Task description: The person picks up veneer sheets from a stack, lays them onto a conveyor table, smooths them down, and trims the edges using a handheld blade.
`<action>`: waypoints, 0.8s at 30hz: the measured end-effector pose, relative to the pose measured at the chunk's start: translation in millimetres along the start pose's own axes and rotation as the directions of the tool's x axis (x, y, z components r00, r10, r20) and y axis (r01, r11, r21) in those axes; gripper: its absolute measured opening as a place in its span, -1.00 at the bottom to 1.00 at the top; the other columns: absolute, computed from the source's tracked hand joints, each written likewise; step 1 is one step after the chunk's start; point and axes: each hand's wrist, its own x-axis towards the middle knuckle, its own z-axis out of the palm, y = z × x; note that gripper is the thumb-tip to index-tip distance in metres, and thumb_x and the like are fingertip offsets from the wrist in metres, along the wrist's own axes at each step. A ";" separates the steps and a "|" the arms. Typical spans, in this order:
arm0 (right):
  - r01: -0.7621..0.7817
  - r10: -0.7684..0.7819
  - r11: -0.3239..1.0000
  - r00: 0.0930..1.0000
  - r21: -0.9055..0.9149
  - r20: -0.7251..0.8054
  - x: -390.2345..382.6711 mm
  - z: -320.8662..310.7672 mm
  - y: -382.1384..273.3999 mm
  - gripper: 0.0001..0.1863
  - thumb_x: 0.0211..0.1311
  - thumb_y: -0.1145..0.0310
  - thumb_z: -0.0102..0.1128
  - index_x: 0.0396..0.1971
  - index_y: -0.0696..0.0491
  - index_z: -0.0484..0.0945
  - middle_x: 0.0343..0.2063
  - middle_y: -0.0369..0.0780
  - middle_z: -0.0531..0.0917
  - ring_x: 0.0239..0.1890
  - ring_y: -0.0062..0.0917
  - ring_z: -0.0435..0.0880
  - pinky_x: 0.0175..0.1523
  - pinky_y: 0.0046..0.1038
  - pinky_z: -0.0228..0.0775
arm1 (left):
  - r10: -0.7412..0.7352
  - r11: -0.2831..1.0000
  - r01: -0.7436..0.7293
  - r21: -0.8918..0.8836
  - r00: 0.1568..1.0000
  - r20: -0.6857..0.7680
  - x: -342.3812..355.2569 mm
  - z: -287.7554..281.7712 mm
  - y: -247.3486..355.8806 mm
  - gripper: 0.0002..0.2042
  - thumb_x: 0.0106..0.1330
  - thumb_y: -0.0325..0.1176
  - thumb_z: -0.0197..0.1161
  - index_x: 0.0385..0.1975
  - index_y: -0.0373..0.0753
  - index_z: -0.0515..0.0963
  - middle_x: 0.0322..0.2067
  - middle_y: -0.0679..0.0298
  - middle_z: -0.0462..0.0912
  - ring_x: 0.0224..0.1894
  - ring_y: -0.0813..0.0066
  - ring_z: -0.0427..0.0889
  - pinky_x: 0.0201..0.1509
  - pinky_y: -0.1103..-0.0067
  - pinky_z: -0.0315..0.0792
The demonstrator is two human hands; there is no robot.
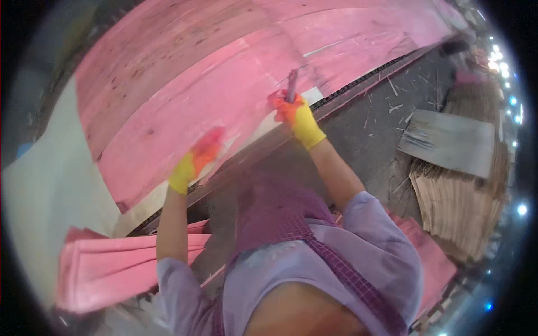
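Observation:
Pink-coated thin wood sheets (pixel 185 112), streaked and knotted, lie over a pale sheet (pixel 50 162) on the work surface in front of me. My left hand (pixel 199 157), in a yellow glove stained orange-pink, lies on the pink sheet near its front edge. Its fingers look stretched out, though motion blurs them. My right hand (pixel 294 115), gloved alike, is closed round a slim, dark, short-handled tool (pixel 292 85). The tool stands up from the fist; a blurred dark streak beside it hides its exact kind. A strip of the pale sheet shows between the hands.
The work surface's dark front edge (pixel 358 89) runs diagonally past me. Folded pink sheets (pixel 129 269) lie at lower left, with more pink sheets (pixel 431 263) at lower right. A stack of brown wood sheets (pixel 459 207) stands right, topped by a pale board (pixel 448 140). Splinters litter the grey floor (pixel 386 117).

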 end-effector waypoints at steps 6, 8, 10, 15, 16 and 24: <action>-0.051 0.051 0.999 0.995 -0.003 0.089 7.9 -49.5 1.9 -0.77 0.08 0.28 0.23 -0.34 0.11 0.50 -0.64 -0.36 0.49 -0.69 -0.68 0.41 -0.57 -0.61 0.28 | -0.347 0.919 0.338 0.201 0.938 0.011 11.6 104.0 26.6 -0.68 0.35 -0.13 -0.03 -0.31 -0.29 0.50 -0.57 0.29 0.58 -0.68 0.74 0.34 -0.62 0.77 0.18; -0.186 0.194 0.979 0.976 -0.086 0.103 -10.1 -48.8 -4.7 -0.74 0.10 0.21 0.24 -0.43 0.11 0.49 -0.69 -0.32 0.49 -0.74 -0.63 0.42 -0.61 -0.57 0.32 | -0.352 0.928 0.343 0.149 0.935 0.040 8.5 126.4 44.3 -0.67 0.36 -0.11 -0.03 -0.30 -0.29 0.50 -0.60 0.29 0.58 -0.70 0.74 0.32 -0.65 0.77 0.16; -0.412 0.399 0.911 0.885 0.002 0.241 -11.6 -63.2 42.2 -0.76 0.12 0.23 0.21 -0.43 0.11 0.49 -0.70 -0.30 0.48 -0.74 -0.59 0.44 -0.61 -0.55 0.31 | -0.369 0.921 0.369 -0.124 0.929 0.022 16.2 150.7 60.6 -0.64 0.35 -0.07 -0.03 -0.30 -0.28 0.51 -0.64 0.29 0.57 -0.77 0.74 0.28 -0.71 0.77 0.10; -0.769 0.548 0.540 0.630 0.342 0.550 -38.1 -53.1 112.3 -0.88 0.16 0.28 0.12 -0.43 0.01 0.48 -0.66 -0.35 0.47 -0.73 -0.66 0.41 -0.67 -0.58 0.23 | -0.201 0.970 0.218 0.109 0.969 -0.147 63.2 154.9 70.6 -0.63 0.32 -0.03 0.02 -0.32 -0.27 0.54 -0.62 0.27 0.59 -0.71 0.70 0.37 -0.66 0.72 0.20; -0.692 0.544 0.621 0.719 0.368 0.433 -17.5 -75.4 106.8 -0.88 0.15 0.29 0.13 -0.43 0.02 0.49 -0.66 -0.33 0.48 -0.73 -0.66 0.41 -0.66 -0.57 0.24 | -0.221 0.935 0.283 0.216 0.937 -0.270 69.7 147.5 67.9 -0.64 0.30 -0.04 0.04 -0.33 -0.26 0.55 -0.62 0.28 0.59 -0.68 0.64 0.41 -0.63 0.68 0.27; -0.018 -0.018 0.994 0.951 -0.112 -0.308 232.1 -329.3 10.9 -0.72 0.07 0.17 0.27 -0.52 0.09 0.53 -0.69 -0.32 0.54 -0.74 -0.69 0.39 -0.66 -0.60 0.18 | -0.127 0.978 0.208 0.018 0.661 -0.740 93.9 36.8 -111.6 -0.70 0.22 -0.40 0.11 -0.02 -0.13 0.49 -0.50 0.37 0.59 -0.55 0.54 0.49 -0.52 0.61 0.39</action>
